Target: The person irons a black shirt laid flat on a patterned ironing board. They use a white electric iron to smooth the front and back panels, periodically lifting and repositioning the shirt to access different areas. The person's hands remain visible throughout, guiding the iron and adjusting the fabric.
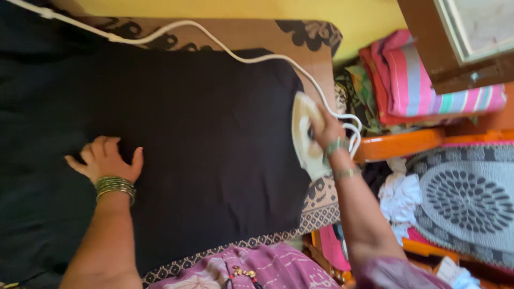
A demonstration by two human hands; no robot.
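Observation:
A large black cloth point(203, 139) lies spread flat over a patterned brown pad point(251, 32). My left hand point(104, 158) rests flat on the cloth at its left part, fingers apart, bangles on the wrist. My right hand point(327, 131) grips the handle of a cream-white electric iron point(306, 136), which sits at the right edge of the black cloth. The iron's white cord point(214, 43) runs from the iron up and across the top of the cloth to the upper left corner.
Folded striped pink cloths point(428, 80) are stacked at the upper right beside an orange wooden edge point(399, 144). A grey patterned mat point(466, 198) and a white crumpled cloth point(399, 198) lie at the right. A wooden frame point(428, 43) hangs above. The wall behind is yellow.

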